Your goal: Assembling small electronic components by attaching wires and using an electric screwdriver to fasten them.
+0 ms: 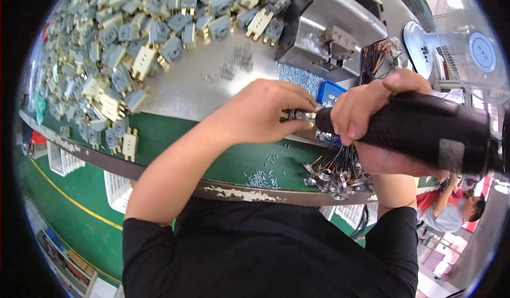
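Observation:
My right hand [361,107] is wrapped around a thick black electric screwdriver [430,130], which lies nearly level with its nose pointing left. In my left hand [263,109], thumb and fingers pinch a small metal part [299,116] whose exact kind is partly hidden by the fingers. The screwdriver's nose meets the right side of this part. Just below and to the right of the hands lies a bunch of round metal pieces with thin wires [340,178]. Loose small screws [262,179] are scattered on the green mat below my left hand.
A big heap of grey and cream plastic parts with brass prongs [143,61] covers the left and far bench. A bent metal fixture [332,30] stands behind my hands, near a blue tray [330,92]. A white fan [419,48] and another person [451,213] are at right.

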A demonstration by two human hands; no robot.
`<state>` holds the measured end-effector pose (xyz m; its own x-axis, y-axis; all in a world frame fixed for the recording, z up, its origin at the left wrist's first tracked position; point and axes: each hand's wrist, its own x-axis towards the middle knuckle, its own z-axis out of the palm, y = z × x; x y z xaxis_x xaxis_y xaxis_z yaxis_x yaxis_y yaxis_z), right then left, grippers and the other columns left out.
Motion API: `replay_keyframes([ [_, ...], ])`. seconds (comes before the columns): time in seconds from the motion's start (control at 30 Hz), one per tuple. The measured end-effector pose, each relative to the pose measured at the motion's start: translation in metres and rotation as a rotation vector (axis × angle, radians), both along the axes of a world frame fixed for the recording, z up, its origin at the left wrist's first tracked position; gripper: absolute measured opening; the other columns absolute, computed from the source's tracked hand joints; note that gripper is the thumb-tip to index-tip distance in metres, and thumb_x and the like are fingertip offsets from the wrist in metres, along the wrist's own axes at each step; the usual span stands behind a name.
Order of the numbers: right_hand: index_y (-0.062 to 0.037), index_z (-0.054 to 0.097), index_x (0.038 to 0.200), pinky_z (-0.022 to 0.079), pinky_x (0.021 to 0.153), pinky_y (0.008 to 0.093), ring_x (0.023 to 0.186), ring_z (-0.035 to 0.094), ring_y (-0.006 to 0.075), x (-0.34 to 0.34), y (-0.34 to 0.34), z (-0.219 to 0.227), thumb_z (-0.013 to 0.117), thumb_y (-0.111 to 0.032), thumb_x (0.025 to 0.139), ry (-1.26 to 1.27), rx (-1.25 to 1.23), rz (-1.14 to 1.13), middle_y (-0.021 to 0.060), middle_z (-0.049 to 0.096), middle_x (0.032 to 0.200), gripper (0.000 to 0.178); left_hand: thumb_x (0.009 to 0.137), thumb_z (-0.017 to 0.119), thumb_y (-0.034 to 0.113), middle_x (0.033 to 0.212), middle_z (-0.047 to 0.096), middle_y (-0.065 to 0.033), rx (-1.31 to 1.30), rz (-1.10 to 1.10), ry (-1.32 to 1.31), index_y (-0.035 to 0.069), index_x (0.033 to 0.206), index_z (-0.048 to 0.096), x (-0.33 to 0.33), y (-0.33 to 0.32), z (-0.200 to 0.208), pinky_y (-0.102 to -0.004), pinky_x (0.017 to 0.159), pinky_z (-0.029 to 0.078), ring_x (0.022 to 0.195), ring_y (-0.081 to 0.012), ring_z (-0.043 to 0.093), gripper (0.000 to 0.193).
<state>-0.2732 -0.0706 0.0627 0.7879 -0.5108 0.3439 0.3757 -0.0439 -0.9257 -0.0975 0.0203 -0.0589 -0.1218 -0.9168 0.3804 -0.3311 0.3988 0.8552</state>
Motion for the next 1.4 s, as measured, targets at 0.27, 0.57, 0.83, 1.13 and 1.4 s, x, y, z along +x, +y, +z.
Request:
replay_keyframes([
  [0.27, -0.0053, 0.037, 0.154, 0.046, 0.059, 0.0374, 0.058, 0.051, 0.0202, 0.009, -0.012, 0.016, 0.044, -0.104, 0.073, -0.118, 0.082, -0.122, 0.0069, 0.052, 0.074, 0.128, 0.079, 0.087, 0.013, 0.105, 0.077, -0.017, -0.022, 0.004, -0.041, 0.001, 0.109, 0.079, -0.002, -0.001, 0.011, -0.0398, 0.085, 0.059, 0.097, -0.034, 0.075, 0.033],
  [0.57, -0.0034, 0.055, 0.127, 0.048, 0.058, 0.0289, 0.059, 0.059, 0.0168, 0.026, -0.016, 0.007, 0.019, -0.113, 0.064, -0.029, 0.148, -0.201, 0.0091, 0.062, 0.071, 0.131, 0.083, 0.084, 0.018, 0.113, 0.077, -0.0138, 0.087, -0.005, -0.067, 0.003, 0.109, 0.08, 0.0, -0.002, 0.016, -0.0399, 0.089, 0.059, 0.101, -0.0333, 0.074, 0.031],
  [0.83, -0.001, 0.039, 0.147, 0.05, 0.059, 0.035, 0.056, 0.056, 0.0198, 0.025, -0.014, 0.009, 0.03, -0.11, 0.066, 0.203, -0.113, -0.308, 0.0075, 0.056, 0.071, 0.136, 0.082, 0.085, 0.019, 0.11, 0.076, -0.0151, 0.104, 0.003, -0.113, 0.004, 0.109, 0.081, 0.001, -0.002, 0.017, -0.0405, 0.085, 0.059, 0.098, -0.0344, 0.074, 0.031],
  [1.13, -0.0012, 0.038, 0.147, 0.05, 0.059, 0.0361, 0.057, 0.055, 0.0199, 0.027, -0.015, 0.005, 0.032, -0.109, 0.068, 0.145, -0.049, -0.327, 0.0076, 0.054, 0.071, 0.134, 0.081, 0.085, 0.016, 0.105, 0.074, -0.0162, 0.08, 0.006, -0.075, 0.002, 0.11, 0.08, 0.0, -0.002, 0.016, -0.0394, 0.084, 0.058, 0.096, -0.0341, 0.073, 0.033],
  [1.4, -0.0036, 0.038, 0.15, 0.044, 0.057, 0.0346, 0.056, 0.051, 0.0186, 0.03, -0.034, 0.016, 0.037, -0.106, 0.074, -0.234, 0.01, -0.003, 0.0062, 0.051, 0.072, 0.127, 0.082, 0.086, 0.018, 0.131, 0.073, -0.0169, 0.022, 0.028, -0.057, 0.003, 0.116, 0.079, 0.002, 0.002, 0.014, -0.0405, 0.095, 0.059, 0.111, -0.0349, 0.074, 0.038],
])
